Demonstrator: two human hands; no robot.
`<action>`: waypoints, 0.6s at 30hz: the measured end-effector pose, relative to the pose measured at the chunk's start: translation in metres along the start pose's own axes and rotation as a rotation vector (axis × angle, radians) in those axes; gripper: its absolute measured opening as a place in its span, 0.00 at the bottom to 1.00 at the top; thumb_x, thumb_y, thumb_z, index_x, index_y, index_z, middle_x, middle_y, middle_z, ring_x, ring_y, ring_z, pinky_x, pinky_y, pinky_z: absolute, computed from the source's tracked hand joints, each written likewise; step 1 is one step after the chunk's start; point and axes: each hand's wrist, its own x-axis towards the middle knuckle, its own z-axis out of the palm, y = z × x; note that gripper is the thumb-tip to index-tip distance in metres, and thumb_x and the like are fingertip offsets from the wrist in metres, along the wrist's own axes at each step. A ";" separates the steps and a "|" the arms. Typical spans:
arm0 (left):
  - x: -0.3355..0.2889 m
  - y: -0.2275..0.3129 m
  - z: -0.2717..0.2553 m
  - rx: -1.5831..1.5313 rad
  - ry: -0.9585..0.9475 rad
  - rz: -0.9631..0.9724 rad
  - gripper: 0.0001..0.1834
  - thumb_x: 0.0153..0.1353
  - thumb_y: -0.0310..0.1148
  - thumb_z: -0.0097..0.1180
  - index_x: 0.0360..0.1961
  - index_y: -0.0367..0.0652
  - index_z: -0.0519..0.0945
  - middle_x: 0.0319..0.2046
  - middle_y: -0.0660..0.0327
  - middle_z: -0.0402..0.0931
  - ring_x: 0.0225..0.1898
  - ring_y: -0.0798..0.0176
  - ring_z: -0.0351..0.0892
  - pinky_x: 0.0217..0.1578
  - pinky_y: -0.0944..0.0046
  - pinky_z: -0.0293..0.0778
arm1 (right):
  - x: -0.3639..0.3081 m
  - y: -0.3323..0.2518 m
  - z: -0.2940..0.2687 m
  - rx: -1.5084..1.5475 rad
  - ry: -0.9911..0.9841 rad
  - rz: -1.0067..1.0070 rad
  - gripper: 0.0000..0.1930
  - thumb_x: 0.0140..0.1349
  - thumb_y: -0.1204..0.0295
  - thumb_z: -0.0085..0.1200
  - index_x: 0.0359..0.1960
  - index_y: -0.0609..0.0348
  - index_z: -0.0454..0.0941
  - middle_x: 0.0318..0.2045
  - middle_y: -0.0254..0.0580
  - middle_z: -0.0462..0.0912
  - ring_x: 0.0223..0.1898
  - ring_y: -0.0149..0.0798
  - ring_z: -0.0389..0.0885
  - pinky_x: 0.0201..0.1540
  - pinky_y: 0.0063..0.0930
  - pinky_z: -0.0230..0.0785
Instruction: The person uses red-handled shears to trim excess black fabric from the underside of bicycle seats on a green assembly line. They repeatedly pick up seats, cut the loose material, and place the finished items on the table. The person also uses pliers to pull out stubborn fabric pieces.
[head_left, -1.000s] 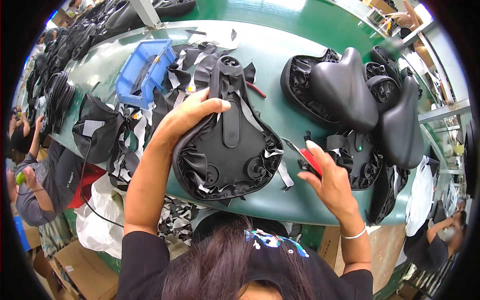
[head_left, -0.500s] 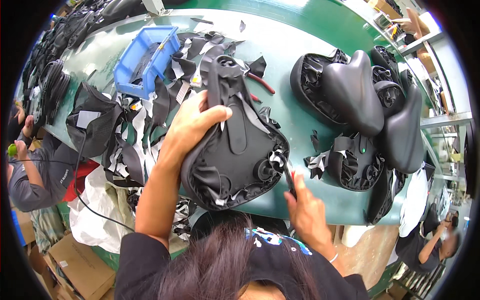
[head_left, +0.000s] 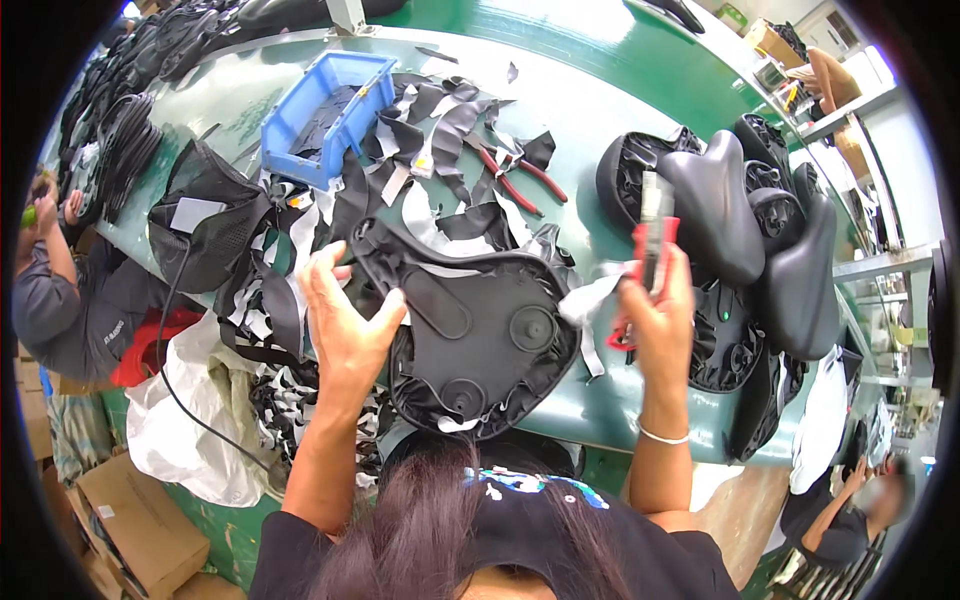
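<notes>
An upside-down black bicycle saddle lies in front of me, its hollow underside facing up and its narrow nose pointing to the upper left. At its left edge is my left hand, fingers spread and thumb near the rim, holding nothing. My right hand is raised to the right of the saddle, closed around a blurred red-and-grey hand tool; its exact kind is unclear. A pale trimmed scrap stretches between the saddle's right edge and this hand. Whether the fingers also grip it is hard to tell.
Beyond the saddle are red-handled pliers, black-and-white offcuts and a blue bin. Several saddles are piled at the right. A black mesh bag sits at the left. Co-workers are at both sides.
My left hand has let go of the saddle's nose. The saddle has turned, its nose swinging left and nearer. My right hand has risen away from the saddle's edge with the tool.
</notes>
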 end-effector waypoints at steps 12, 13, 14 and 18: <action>0.034 0.052 0.066 -0.197 -0.797 0.541 0.16 0.61 0.40 0.55 0.19 0.42 0.75 0.21 0.58 0.69 0.26 0.54 0.65 0.35 0.59 0.58 | -0.044 -0.003 -0.026 -0.515 -0.316 -0.285 0.32 0.57 0.74 0.58 0.64 0.57 0.61 0.34 0.44 0.80 0.30 0.40 0.81 0.33 0.28 0.73; 0.036 0.053 0.067 -0.198 -0.820 0.507 0.17 0.60 0.40 0.54 0.19 0.42 0.75 0.19 0.57 0.69 0.25 0.54 0.65 0.35 0.59 0.57 | -0.044 0.006 -0.035 -0.651 -0.316 -0.368 0.32 0.58 0.73 0.58 0.65 0.55 0.61 0.31 0.44 0.79 0.28 0.42 0.80 0.31 0.28 0.73; 0.038 0.059 0.067 -0.176 -0.825 0.504 0.16 0.60 0.39 0.54 0.19 0.42 0.75 0.17 0.57 0.68 0.23 0.56 0.63 0.34 0.60 0.58 | -0.042 0.003 -0.036 -0.785 -0.375 -0.414 0.32 0.57 0.72 0.59 0.64 0.55 0.62 0.28 0.42 0.78 0.26 0.41 0.79 0.28 0.29 0.71; 0.036 0.058 0.071 -0.415 -0.857 0.263 0.15 0.59 0.36 0.53 0.17 0.42 0.74 0.13 0.62 0.64 0.18 0.63 0.59 0.33 0.62 0.61 | -0.044 -0.005 -0.020 -1.045 -0.388 -0.411 0.30 0.56 0.71 0.59 0.62 0.51 0.67 0.20 0.40 0.71 0.18 0.42 0.72 0.20 0.35 0.62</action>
